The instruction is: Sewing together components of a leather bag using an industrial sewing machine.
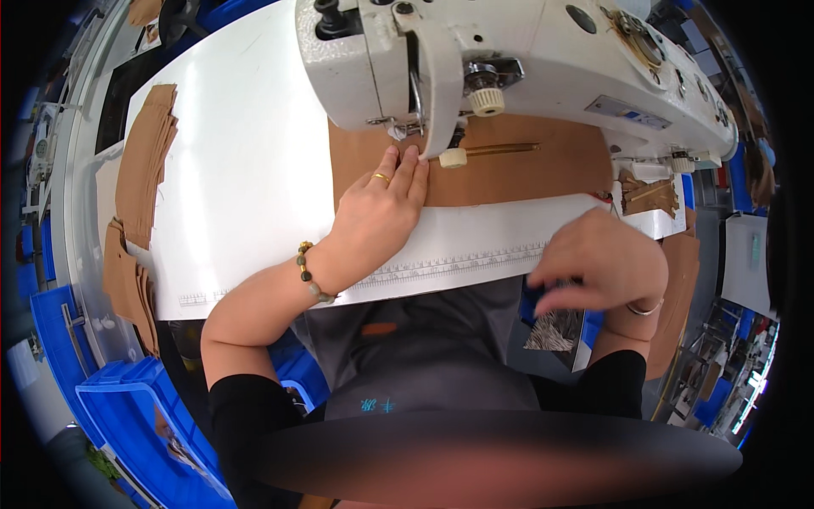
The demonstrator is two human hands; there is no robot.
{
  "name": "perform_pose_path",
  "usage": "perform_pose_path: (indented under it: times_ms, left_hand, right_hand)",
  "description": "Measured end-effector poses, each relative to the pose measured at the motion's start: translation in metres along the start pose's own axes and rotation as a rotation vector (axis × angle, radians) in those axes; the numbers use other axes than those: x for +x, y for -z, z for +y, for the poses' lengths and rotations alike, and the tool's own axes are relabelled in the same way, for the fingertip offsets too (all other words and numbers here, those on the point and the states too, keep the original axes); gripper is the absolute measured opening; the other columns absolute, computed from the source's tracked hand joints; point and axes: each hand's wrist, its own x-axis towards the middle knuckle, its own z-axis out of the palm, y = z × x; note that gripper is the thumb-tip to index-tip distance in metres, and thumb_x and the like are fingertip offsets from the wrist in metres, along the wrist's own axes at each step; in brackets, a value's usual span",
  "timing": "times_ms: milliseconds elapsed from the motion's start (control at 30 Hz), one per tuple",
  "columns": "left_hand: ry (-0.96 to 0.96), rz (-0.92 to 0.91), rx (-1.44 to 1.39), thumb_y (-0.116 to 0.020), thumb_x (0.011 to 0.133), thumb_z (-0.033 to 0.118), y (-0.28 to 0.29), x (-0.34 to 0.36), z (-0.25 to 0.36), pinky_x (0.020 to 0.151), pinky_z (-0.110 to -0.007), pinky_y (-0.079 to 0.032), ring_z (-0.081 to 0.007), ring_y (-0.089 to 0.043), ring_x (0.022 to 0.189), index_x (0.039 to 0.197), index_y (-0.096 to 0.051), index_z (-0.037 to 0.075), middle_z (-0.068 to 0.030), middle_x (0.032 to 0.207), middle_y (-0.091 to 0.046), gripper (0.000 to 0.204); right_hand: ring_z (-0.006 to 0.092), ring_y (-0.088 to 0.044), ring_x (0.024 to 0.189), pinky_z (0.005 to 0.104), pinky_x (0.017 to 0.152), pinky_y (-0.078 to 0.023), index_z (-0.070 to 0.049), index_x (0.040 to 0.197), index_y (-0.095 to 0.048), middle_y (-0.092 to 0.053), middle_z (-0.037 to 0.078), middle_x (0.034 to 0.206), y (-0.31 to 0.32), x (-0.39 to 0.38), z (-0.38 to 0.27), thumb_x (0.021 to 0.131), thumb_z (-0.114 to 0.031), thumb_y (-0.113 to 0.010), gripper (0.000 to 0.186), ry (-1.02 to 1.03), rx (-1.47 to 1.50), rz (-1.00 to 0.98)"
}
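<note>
Brown panel (526, 180), partly hidden by left hand (383, 199) — right hand (604, 259) blurred

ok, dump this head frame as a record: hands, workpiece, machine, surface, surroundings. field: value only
left hand: laid on the brown panel, fingertips near the needle area
right hand: blurred, near the front edge of the white table, toward the right; cannot tell if it holds anything
workpiece: brown panel, flat, partly under the machine head
machine: white sewing machine
surface: white table, ruler scale along front edge
left side: stacked brown pieces on table; blue bin lower left
</note>
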Motion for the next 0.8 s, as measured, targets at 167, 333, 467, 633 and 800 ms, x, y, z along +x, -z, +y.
perform_pose_path:
  times_ms: [167,333,467,633,800]
  left_hand:
    - [0.114,-0.025,-0.244,-0.072,0.081,0.006,0.023,0.002,-0.016,0.083,-0.037,-0.060,-0.0309,-0.072,0.102,0.121,-0.072,0.004,-0.0118,0.118,-0.074,0.040]
    - [0.267,-0.116,-0.524,-0.071,0.092,0.015,0.026,0.015,-0.051,0.068,-0.041,-0.056,-0.0315,-0.069,0.077,0.098,-0.077,0.004,-0.0144,0.078,-0.072,0.014]
    - [0.339,-0.136,-0.642,-0.070,0.095,0.017,0.022,0.023,-0.063,0.061,-0.043,-0.053,-0.0355,-0.065,0.063,0.090,-0.076,0.003,-0.0174,0.070,-0.067,0.016]
    - [0.327,-0.140,-0.642,-0.070,0.095,0.016,0.018,0.016,-0.062,0.062,-0.042,-0.054,-0.0337,-0.066,0.069,0.094,-0.076,0.004,-0.0169,0.072,-0.068,0.014]
    - [0.169,-0.083,-0.398,-0.075,0.087,0.017,0.018,-0.002,-0.047,0.065,-0.037,-0.056,-0.0270,-0.070,0.081,0.099,-0.076,0.010,-0.0088,0.082,-0.072,0.014]
  right_hand:
    - [0.0378,-0.066,0.091,0.0451,0.079,-0.053,-0.007,0.115,-0.068,-0.067,0.014,0.103,-0.038,0.072,-0.002,0.080,-0.034,-0.085,0.047,0.192,-0.162,0.378]
    - [0.0375,-0.064,0.098,0.0467,0.085,-0.051,0.001,0.106,-0.067,-0.063,0.020,0.109,-0.049,0.111,0.033,0.081,-0.025,-0.078,0.038,-0.007,-0.055,0.299]
    - [0.0389,-0.064,0.095,0.0476,0.081,-0.052,0.004,0.100,-0.070,-0.064,0.022,0.102,-0.044,0.121,0.043,0.087,-0.022,-0.073,0.030,-0.182,0.191,0.197]
    - [0.0390,-0.064,0.091,0.0466,0.079,-0.051,0.004,0.097,-0.072,-0.066,0.021,0.096,-0.060,0.116,0.044,0.088,-0.021,-0.072,0.026,-0.120,0.196,0.320]
    - [0.0368,-0.063,0.088,0.0468,0.083,-0.051,-0.001,0.113,-0.074,-0.068,0.019,0.099,-0.082,0.114,0.040,0.084,-0.021,-0.076,0.035,0.035,-0.057,0.390]
